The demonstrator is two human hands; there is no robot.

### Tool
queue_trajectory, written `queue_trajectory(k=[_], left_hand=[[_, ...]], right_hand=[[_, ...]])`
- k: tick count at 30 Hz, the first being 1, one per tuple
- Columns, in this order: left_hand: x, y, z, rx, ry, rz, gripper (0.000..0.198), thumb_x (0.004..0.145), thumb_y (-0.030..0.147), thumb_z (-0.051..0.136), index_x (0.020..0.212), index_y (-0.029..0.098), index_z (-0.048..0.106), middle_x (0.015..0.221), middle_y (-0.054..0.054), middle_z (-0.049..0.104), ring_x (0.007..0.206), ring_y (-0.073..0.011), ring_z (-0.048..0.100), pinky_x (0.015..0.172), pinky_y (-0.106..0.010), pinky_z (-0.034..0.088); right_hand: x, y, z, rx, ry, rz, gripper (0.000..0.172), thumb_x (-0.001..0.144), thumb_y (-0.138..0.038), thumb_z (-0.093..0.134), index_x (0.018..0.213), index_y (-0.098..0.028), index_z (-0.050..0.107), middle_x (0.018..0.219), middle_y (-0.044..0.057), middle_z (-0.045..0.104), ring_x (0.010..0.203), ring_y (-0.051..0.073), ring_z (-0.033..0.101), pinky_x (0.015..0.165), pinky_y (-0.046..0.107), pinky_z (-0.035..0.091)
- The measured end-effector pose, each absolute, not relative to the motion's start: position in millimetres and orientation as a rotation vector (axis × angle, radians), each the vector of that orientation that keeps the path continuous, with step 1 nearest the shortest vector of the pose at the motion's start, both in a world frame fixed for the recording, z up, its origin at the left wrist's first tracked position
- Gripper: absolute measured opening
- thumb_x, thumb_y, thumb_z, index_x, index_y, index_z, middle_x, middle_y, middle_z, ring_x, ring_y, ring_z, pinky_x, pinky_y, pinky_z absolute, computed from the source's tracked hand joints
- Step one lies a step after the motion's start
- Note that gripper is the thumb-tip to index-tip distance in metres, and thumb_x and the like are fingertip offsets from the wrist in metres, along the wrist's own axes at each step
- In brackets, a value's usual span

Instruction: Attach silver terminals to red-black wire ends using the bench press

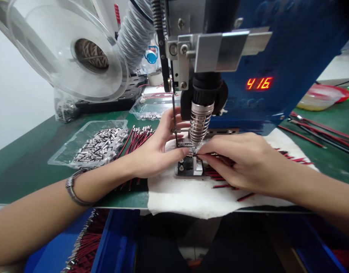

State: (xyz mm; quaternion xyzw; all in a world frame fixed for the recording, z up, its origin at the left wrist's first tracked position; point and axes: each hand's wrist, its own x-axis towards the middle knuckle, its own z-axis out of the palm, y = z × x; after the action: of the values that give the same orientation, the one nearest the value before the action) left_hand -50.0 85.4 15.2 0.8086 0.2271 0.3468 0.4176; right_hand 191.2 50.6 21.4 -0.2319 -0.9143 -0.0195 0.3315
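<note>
My left hand (155, 149) reaches in from the left, thumb and fingers pinched at the small metal fixture (188, 167) under the ribbed soldering tip (199, 123). What it pinches is too small to name. My right hand (245, 161) comes from the right, fingers pressed together on thin red and black wires (219, 176) right at the tip. Both fingertips nearly meet beneath the tip. A metal bracelet (73, 187) sits on my left wrist. A white cloth (191, 197) lies under the fixture.
A clear bag of small metal sleeves (99, 146) and a bundle of red-black wires (138, 136) lie left. A clear reel (69, 49) and grey hose (136, 34) stand behind. The blue machine shows 416 (259, 83). More wires (319, 134) lie right; a blue bin (86, 242) with wires sits below the table edge.
</note>
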Motion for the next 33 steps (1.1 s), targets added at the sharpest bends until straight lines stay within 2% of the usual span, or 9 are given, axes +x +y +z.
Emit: queue_trajectory(k=[7, 13, 18, 23, 33], left_hand=[[-48, 84, 12, 2.01, 0.596, 0.898, 0.083, 0.089, 0.031, 0.075, 0.154, 0.032, 0.024, 0.156, -0.014, 0.041, 0.15, -0.0346, 0.039, 0.123, -0.058, 0.041], [-47, 85, 10, 2.028, 0.578, 0.913, 0.077, 0.09, 0.03, 0.073, 0.151, 0.034, 0.026, 0.158, -0.013, 0.038, 0.15, -0.035, 0.039, 0.12, -0.059, 0.044], [-46, 86, 11, 2.03, 0.576, 0.919, 0.069, 0.092, 0.03, 0.07, 0.148, 0.035, 0.03, 0.157, -0.011, 0.041, 0.15, -0.0343, 0.04, 0.12, -0.058, 0.045], [-46, 86, 14, 2.045, 0.564, 0.912, 0.071, 0.09, 0.033, 0.074, 0.145, 0.032, 0.029, 0.156, -0.013, 0.042, 0.151, -0.0353, 0.039, 0.119, -0.057, 0.045], [-44, 85, 16, 2.05, 0.551, 0.918, 0.075, 0.088, 0.029, 0.075, 0.147, 0.033, 0.028, 0.154, -0.012, 0.043, 0.147, -0.0337, 0.044, 0.12, -0.056, 0.045]], right_hand=[[192, 49, 21, -0.62, -2.408, -0.045, 0.018, 0.102, -0.015, 0.054, 0.093, -0.014, 0.069, 0.075, 0.004, 0.07, 0.063, 0.016, 0.062, 0.058, 0.031, 0.042], [191, 50, 25, -0.643, -2.377, 0.104, 0.011, 0.097, -0.01, 0.061, 0.095, -0.012, 0.072, 0.079, 0.003, 0.074, 0.065, 0.014, 0.066, 0.06, 0.029, 0.046], [189, 48, 28, -0.666, -2.364, 0.157, 0.011, 0.095, -0.008, 0.063, 0.092, -0.013, 0.073, 0.076, 0.003, 0.074, 0.06, 0.014, 0.064, 0.059, 0.029, 0.046], [189, 47, 31, -0.68, -2.331, 0.223, 0.01, 0.094, -0.009, 0.064, 0.095, -0.014, 0.073, 0.076, 0.002, 0.074, 0.06, 0.013, 0.064, 0.06, 0.028, 0.047], [195, 52, 32, -0.599, -2.415, 0.141, 0.013, 0.098, -0.01, 0.059, 0.094, -0.014, 0.071, 0.077, 0.003, 0.072, 0.061, 0.014, 0.059, 0.061, 0.028, 0.045]])
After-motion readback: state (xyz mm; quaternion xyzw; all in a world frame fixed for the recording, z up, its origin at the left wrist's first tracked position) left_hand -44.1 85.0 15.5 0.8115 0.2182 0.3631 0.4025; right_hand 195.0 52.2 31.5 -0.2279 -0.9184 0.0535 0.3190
